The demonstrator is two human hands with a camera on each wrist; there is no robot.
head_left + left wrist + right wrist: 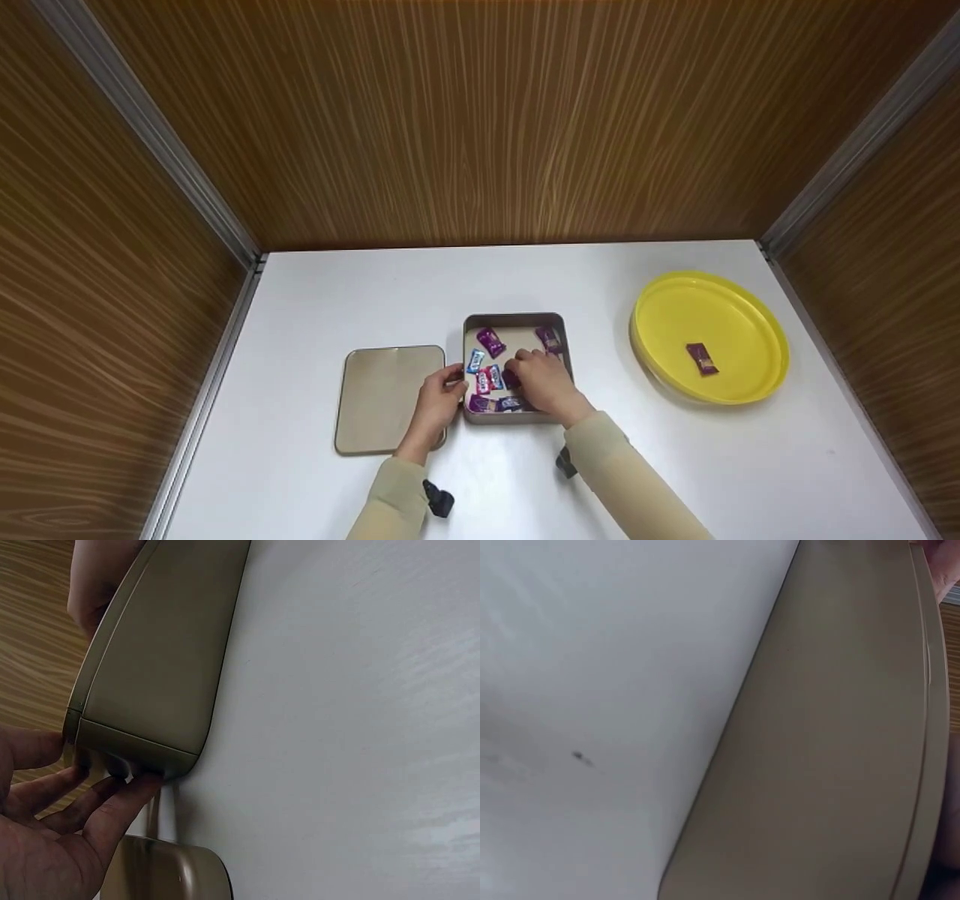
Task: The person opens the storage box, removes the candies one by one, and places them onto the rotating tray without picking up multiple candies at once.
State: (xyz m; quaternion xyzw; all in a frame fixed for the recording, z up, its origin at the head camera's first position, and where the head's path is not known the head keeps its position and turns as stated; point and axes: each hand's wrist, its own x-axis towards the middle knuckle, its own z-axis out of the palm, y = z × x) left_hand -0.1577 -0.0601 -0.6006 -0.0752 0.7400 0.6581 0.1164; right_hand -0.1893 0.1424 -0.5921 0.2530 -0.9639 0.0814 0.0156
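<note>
An open metal tin box [517,418] holds several wrapped candies, among them a purple candy [491,342], a blue-and-white candy [475,361] and a red candy [483,381]. My left hand [439,397] grips the tin's left side; the left wrist view shows its fingers on the tin wall [157,652] and a digit at the rim. Inside the tin, my right hand [546,381] reaches down with bent fingers over a dark purple candy [511,379]. Its fingertips are hidden, so whether they pinch that candy is unclear. The right wrist view shows mostly the tin's side [817,727].
Left of the tin lies its flat lid [386,397], partly under my left hand and wrist. A round yellow plate [675,322] stands to the right with one purple candy [702,359] on it. Wood-grain panels [480,127] surround the white table [360,292] at the back and sides.
</note>
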